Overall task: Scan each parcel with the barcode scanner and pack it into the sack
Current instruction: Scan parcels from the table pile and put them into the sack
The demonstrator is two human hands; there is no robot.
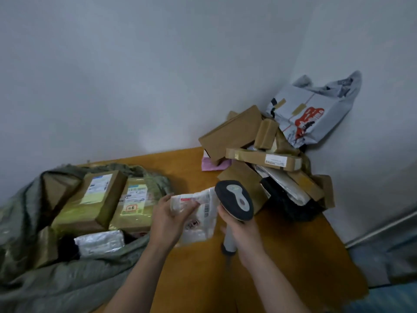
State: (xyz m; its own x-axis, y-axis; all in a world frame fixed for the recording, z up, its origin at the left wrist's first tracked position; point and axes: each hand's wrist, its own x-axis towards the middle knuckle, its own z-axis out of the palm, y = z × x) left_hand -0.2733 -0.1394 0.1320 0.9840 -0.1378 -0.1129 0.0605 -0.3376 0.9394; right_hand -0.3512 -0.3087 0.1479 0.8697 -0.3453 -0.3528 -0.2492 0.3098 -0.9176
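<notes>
My left hand (168, 219) grips a small white plastic parcel (198, 216) with a barcode label, holding it above the wooden table (293, 256). My right hand (242, 231) holds the barcode scanner (234, 199) by its grey handle, its dark head right beside the parcel's label. The grey-green sack (56, 281) lies open at the left. Inside it are two taped cardboard boxes (90, 199) with labels and a silver parcel (99, 242).
A pile of brown cardboard parcels (255, 141) and dark and silver bags sits at the table's far right corner. A grey mailer bag (313, 114) leans on the wall behind it. A pink item (212, 164) lies under the pile's left edge.
</notes>
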